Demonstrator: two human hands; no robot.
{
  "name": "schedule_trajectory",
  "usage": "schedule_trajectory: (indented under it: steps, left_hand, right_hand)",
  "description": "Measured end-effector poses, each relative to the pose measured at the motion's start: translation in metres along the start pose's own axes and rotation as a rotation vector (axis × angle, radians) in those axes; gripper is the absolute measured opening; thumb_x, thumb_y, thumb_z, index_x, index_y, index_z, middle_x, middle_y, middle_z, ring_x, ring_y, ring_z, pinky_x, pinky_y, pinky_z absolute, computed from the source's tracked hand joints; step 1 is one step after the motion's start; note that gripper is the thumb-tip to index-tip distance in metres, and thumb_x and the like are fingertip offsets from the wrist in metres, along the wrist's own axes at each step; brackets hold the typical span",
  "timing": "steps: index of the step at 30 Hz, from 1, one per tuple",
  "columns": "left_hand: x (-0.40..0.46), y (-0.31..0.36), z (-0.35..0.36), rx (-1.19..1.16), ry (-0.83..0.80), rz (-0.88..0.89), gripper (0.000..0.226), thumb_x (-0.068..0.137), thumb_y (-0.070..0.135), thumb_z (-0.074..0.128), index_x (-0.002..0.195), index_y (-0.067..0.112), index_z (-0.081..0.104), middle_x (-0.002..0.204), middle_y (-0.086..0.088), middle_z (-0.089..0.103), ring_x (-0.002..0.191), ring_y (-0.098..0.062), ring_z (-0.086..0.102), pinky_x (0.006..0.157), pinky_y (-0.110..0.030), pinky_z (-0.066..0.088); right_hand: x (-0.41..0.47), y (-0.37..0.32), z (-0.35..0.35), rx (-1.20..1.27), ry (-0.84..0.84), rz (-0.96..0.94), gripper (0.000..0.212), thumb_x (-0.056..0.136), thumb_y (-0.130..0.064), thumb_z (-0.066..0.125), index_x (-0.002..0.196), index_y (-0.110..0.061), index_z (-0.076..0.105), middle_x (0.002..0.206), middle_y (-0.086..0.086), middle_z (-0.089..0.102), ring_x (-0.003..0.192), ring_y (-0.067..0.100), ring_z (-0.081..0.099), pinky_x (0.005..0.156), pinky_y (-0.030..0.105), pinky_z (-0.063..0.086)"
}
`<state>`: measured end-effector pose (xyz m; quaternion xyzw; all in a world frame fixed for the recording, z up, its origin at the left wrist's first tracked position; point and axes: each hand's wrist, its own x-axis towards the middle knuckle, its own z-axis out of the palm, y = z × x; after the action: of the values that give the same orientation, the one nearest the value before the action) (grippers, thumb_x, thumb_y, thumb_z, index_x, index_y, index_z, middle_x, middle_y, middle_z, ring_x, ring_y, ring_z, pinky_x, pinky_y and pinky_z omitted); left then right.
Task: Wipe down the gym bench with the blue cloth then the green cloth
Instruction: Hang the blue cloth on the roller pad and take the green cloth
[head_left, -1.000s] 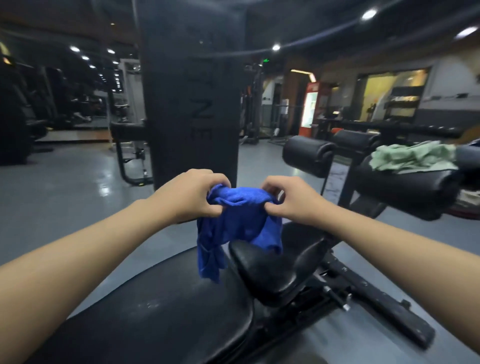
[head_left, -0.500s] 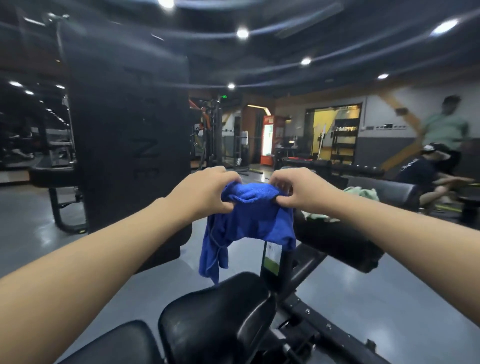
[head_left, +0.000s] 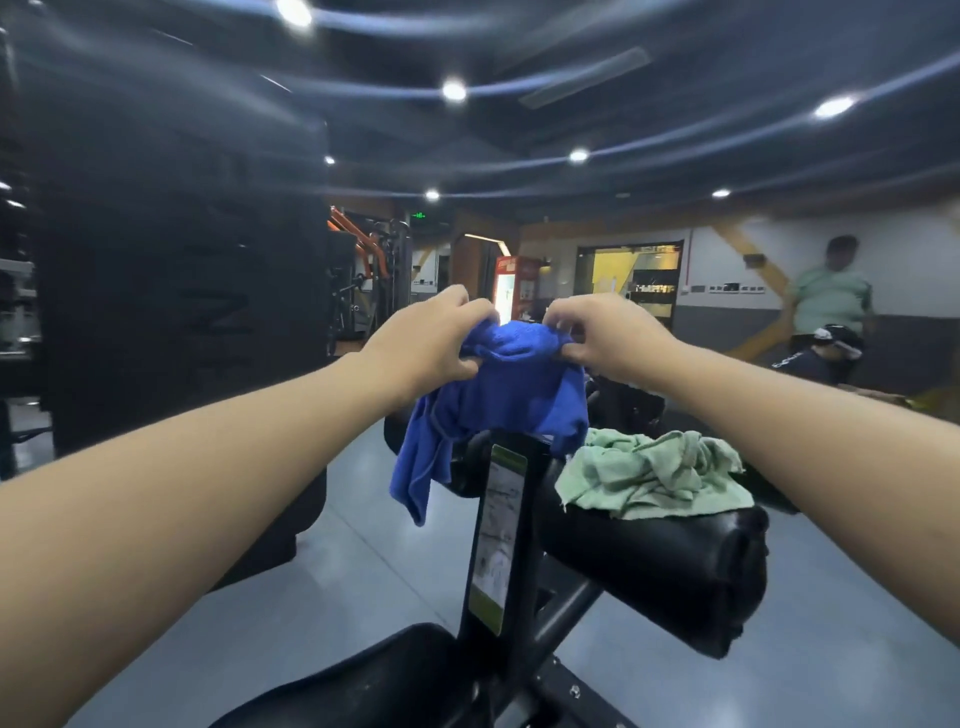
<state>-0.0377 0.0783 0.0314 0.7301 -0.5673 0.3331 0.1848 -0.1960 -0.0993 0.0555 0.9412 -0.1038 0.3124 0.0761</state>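
Observation:
Both hands hold the blue cloth (head_left: 498, 395) up in the air at its top edge: my left hand (head_left: 431, 343) pinches its left corner, my right hand (head_left: 602, 338) its right. The cloth hangs down above the bench's upright post (head_left: 498, 530), which carries a label. The green cloth (head_left: 654, 475) lies crumpled on the black roller pad (head_left: 665, 566) at the right, below my right forearm. The black bench seat (head_left: 374, 686) shows at the bottom edge.
A tall black column (head_left: 171, 322) stands close on the left. The grey floor (head_left: 332, 582) spreads around the bench. Two people (head_left: 826, 322) are at the far right by the wall. A red vending machine (head_left: 511, 286) and other gym machines stand behind.
The view has tilted up, so the bench seat has sunk to the bottom edge. My hands have raised the blue cloth higher and kept their grip. The green cloth now shows fully.

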Motion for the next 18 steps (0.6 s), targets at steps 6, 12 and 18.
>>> schedule_trajectory:
  steps: [6, 12, 18]
  left_hand:
    - [0.032, 0.007, 0.037, 0.005, 0.012, -0.026, 0.044, 0.088, 0.028, 0.065, 0.131, 0.025, 0.054, 0.114, -0.005, 0.053, 0.087, -0.032, 0.061, 0.078, -0.046, 0.054]
    - [0.038, 0.01, 0.083, 0.04, -0.085, -0.036, 0.044, 0.09, 0.031, 0.066, 0.132, 0.027, 0.053, 0.113, -0.004, 0.052, 0.091, -0.029, 0.06, 0.073, -0.037, 0.048]
    - [0.025, 0.012, 0.122, -0.014, -0.193, -0.043, 0.047, 0.088, 0.046, 0.068, 0.131, 0.032, 0.055, 0.119, 0.004, 0.057, 0.104, -0.02, 0.06, 0.076, -0.032, 0.043]
  right_hand:
    - [0.022, 0.037, 0.019, 0.0, 0.017, 0.082, 0.023, 0.088, -0.013, 0.068, 0.107, -0.026, 0.065, 0.103, 0.001, 0.067, 0.089, 0.024, 0.061, 0.075, 0.029, 0.045]
    - [0.017, 0.054, 0.05, -0.019, -0.13, 0.099, 0.022, 0.086, -0.01, 0.069, 0.104, -0.023, 0.064, 0.105, 0.004, 0.068, 0.088, 0.023, 0.06, 0.074, 0.028, 0.043]
    - [0.005, 0.07, 0.066, 0.059, -0.377, 0.126, 0.017, 0.083, -0.022, 0.079, 0.096, -0.025, 0.067, 0.095, -0.009, 0.071, 0.073, 0.005, 0.066, 0.062, 0.022, 0.047]
